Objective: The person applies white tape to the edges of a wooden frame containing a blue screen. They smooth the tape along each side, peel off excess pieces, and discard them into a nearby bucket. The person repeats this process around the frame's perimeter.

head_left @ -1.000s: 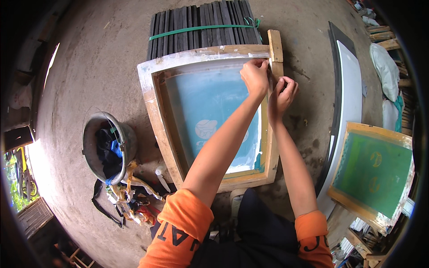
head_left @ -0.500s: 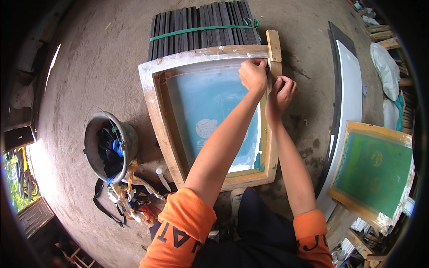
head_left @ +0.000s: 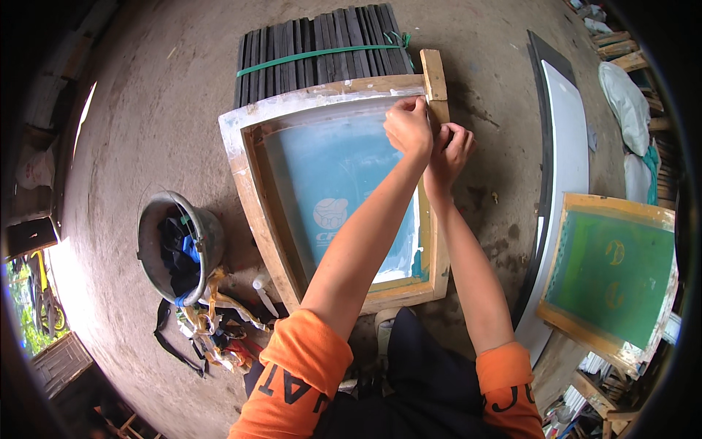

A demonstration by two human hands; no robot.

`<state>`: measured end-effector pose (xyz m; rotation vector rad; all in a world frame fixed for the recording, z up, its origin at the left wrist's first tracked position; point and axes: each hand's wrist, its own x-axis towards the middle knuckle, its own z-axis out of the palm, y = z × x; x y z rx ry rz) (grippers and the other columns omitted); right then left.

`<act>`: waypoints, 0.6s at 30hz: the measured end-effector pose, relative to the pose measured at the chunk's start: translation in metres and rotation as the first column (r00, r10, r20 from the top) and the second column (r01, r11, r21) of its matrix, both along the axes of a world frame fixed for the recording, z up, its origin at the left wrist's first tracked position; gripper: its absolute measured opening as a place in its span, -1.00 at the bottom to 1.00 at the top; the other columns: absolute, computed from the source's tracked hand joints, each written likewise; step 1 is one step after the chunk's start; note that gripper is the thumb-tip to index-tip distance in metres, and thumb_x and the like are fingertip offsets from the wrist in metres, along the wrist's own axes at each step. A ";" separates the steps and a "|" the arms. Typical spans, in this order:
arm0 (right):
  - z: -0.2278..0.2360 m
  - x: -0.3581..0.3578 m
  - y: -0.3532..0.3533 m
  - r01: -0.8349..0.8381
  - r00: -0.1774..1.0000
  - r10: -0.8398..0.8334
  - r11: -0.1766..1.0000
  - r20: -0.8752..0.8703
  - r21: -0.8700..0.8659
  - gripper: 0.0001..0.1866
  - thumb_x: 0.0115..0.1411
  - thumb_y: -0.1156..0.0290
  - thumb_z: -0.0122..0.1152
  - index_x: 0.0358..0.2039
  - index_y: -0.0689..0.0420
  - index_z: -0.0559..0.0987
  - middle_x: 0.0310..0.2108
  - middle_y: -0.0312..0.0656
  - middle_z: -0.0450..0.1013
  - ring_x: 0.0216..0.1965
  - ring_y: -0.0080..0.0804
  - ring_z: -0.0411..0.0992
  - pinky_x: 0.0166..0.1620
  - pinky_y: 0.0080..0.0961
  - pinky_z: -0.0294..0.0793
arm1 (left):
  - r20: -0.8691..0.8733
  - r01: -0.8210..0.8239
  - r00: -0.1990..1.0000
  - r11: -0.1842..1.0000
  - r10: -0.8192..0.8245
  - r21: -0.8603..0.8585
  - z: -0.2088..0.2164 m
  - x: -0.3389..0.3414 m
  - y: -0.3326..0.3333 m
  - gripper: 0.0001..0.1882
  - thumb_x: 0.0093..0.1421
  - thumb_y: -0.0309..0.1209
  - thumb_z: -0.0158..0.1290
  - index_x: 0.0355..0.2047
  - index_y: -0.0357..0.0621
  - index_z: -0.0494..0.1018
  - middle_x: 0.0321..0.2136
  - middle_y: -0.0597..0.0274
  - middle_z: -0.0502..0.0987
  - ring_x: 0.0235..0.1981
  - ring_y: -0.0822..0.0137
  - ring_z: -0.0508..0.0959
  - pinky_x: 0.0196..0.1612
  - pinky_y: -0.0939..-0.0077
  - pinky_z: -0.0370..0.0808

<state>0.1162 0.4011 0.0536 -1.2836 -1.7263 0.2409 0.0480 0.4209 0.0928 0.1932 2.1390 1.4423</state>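
Frame (head_left: 241, 168), wooden, at centre, directly in front of the dark trousers (head_left: 424, 373), top rail close to the bundle (head_left: 292, 80) of dark slats. Support underneath hidden from this view. Already in place, by the look of it: blue mesh (head_left: 329, 161) across the opening, with a pale emblem (head_left: 330, 212) on it and a white patch (head_left: 398, 271) by the lower right edge. Probably midway through a small, fine job at the upper right corner, just below the block (head_left: 433, 73); judging by both hands at work together, not finished there. No clear sign of the amount left elsewhere, with part of the right rail behind fingers and wrists.

Left forearm (head_left: 362, 238) long and diagonal, up across the mesh from a rolled orange sleeve (head_left: 303, 344). Left hand (head_left: 408, 128) at the inner corner, knuckles up, grip pinched closed between thumb and fingertips; anything thin between them too small to make out. Right forearm (head_left: 475, 274) outside the right rail, slanting up and leftward. Right hand (head_left: 447, 152) lower than the left, beside the rail's outer side, fingers curled inward, thumb near the index finger; impossible to tell about a closed grip or contact with the wood.
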 end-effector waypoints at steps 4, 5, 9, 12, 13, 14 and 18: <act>-0.001 0.000 0.000 0.000 1.000 0.000 1.000 -0.011 0.008 -0.86 0.22 0.38 -0.07 -0.33 0.18 0.39 -0.31 -0.07 0.28 -0.18 -0.08 0.22 -0.07 -0.17 0.23 | 0.002 -0.013 1.000 1.000 0.013 -0.019 0.001 0.002 0.001 -0.83 -0.01 -0.24 0.15 -0.42 0.02 0.63 -0.46 0.16 0.61 -0.41 0.14 0.60 -0.32 0.29 0.50; -0.002 0.001 0.000 0.002 1.000 -0.002 1.000 -0.008 0.008 -0.86 0.22 0.38 -0.06 -0.33 0.18 0.39 -0.31 -0.07 0.28 -0.18 -0.07 0.22 -0.08 -0.16 0.23 | 0.007 -0.023 1.000 1.000 0.023 -0.021 0.002 0.003 0.001 -0.83 -0.01 -0.26 0.16 -0.43 -0.01 0.63 -0.50 0.19 0.61 -0.43 0.18 0.60 -0.31 0.33 0.50; 0.000 0.000 -0.001 0.004 1.000 -0.004 1.000 -0.013 -0.019 -0.86 0.22 0.38 -0.07 -0.33 0.18 0.39 -0.31 -0.07 0.28 -0.18 -0.07 0.21 -0.08 -0.15 0.23 | 0.037 -0.043 0.998 0.998 0.045 -0.038 0.006 0.003 0.003 -0.83 -0.01 -0.29 0.17 -0.44 -0.07 0.63 -0.57 0.24 0.61 -0.47 0.27 0.61 -0.30 0.40 0.49; 0.001 0.000 -0.001 0.000 1.000 -0.001 1.000 -0.013 -0.023 -0.86 0.22 0.39 -0.07 -0.33 0.19 0.39 -0.30 -0.06 0.28 -0.17 -0.07 0.21 -0.07 -0.15 0.23 | 0.051 -0.045 0.998 0.997 0.048 -0.059 0.009 0.003 0.003 -0.83 -0.01 -0.30 0.16 -0.43 -0.07 0.63 -0.58 0.24 0.61 -0.47 0.27 0.61 -0.28 0.40 0.49; 0.001 0.000 0.000 -0.001 1.000 0.001 1.000 -0.011 -0.019 -0.86 0.22 0.39 -0.07 -0.33 0.19 0.39 -0.30 -0.06 0.28 -0.17 -0.07 0.21 -0.07 -0.15 0.23 | 0.053 -0.046 0.997 0.997 0.050 -0.065 0.010 0.002 0.004 -0.83 0.00 -0.30 0.16 -0.43 -0.07 0.63 -0.58 0.24 0.61 -0.47 0.27 0.61 -0.28 0.40 0.49; 0.001 0.000 0.000 -0.007 1.000 0.007 1.000 -0.014 -0.018 -0.86 0.22 0.39 -0.07 -0.33 0.19 0.39 -0.30 -0.07 0.28 -0.17 -0.07 0.21 -0.07 -0.15 0.22 | 0.039 -0.034 0.999 0.998 0.036 -0.054 0.008 0.001 0.004 -0.83 -0.01 -0.29 0.16 -0.43 -0.06 0.63 -0.55 0.20 0.61 -0.45 0.22 0.61 -0.29 0.36 0.50; -0.001 0.000 0.001 0.010 1.000 -0.010 0.999 -0.006 0.031 -0.87 0.22 0.39 -0.03 -0.34 0.16 0.42 -0.32 -0.09 0.32 -0.20 -0.09 0.24 -0.10 -0.18 0.24 | -0.027 0.024 0.999 0.999 -0.023 0.032 0.000 -0.001 -0.001 -0.82 -0.02 -0.26 0.16 -0.44 -0.04 0.63 -0.49 0.10 0.61 -0.42 0.11 0.60 -0.30 0.28 0.50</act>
